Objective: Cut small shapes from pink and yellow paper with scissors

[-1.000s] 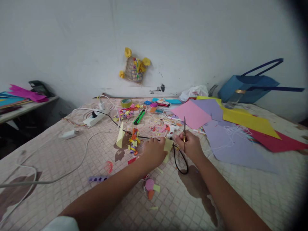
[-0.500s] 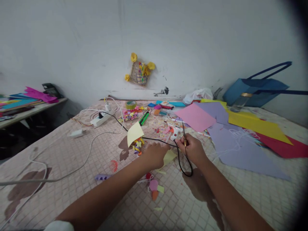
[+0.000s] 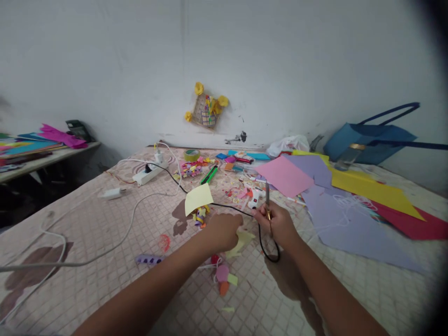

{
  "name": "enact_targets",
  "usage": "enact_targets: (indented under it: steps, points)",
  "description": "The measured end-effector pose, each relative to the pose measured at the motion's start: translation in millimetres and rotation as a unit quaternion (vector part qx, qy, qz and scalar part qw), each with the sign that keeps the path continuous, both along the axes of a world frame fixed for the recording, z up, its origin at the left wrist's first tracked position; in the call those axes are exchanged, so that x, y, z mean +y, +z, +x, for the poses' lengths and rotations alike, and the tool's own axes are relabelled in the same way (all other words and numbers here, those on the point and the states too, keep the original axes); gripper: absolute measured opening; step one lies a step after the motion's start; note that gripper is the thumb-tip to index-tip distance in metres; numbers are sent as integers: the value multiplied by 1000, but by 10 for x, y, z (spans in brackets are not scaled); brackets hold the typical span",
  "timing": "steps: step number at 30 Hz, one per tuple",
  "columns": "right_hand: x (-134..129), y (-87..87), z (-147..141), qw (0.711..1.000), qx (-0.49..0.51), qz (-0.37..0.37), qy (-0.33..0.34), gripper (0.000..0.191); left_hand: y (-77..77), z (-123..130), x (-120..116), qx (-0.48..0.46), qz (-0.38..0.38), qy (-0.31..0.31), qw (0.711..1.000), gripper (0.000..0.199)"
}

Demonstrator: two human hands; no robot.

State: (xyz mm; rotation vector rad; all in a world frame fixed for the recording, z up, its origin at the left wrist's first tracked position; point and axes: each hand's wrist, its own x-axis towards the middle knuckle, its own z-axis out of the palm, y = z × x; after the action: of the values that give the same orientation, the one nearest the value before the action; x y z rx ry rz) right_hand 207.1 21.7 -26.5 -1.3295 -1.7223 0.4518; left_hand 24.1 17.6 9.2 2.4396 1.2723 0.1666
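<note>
One white power strip (image 3: 151,173) on the tabletop (image 3: 94,219); one pale yellow sheet (image 3: 199,198), partly hiding paper flowers (image 3: 200,217); one left hand (image 3: 224,232), curled (whether its fingers grip anything, cannot tell), near a pale yellow scrap (image 3: 244,243); one white glue gun (image 3: 255,199); one pair of scissors (image 3: 267,193), clamped in the fingers of the right hand (image 3: 279,223).

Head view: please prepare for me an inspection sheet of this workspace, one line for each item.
Surface: table with patterned cover.
Job's things: scissors-like metal tool; pale yellow paper partly hiding a colourful ornament.
Clutter: paper scraps, green cutter, tape roll, coloured sheets.
Left hand: beside another yellow paper; grip unclear.
Right hand: holds the metal tool.
Cables: black cable from power strip, looped near right hand; grey cable at left.
Surroundings: wall with hanging decoration; blue bag at right.
</note>
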Motion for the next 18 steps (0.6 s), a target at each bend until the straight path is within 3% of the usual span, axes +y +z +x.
enact_targets:
  steps: [2,5,8,11,18]
  points:
    - [-37,10,-59,997,52,-17,51,33,105,-106,6,-58,-24,-18,998,20]
    - [-91,2,-167,986,112,-30,123,42,184,-260,34,-133,-56,-28,989,27]
    - [-146,-23,-266,961,189,-70,189,40,129,-353,34,-211,-93,-25,973,33]
    - [-218,-14,-342,925,273,-120,235,36,30,-392,-37,-337,-123,8,933,27]
    - [-399,31,-463,898,256,-244,261,26,-29,-378,-294,-435,-100,58,893,24]
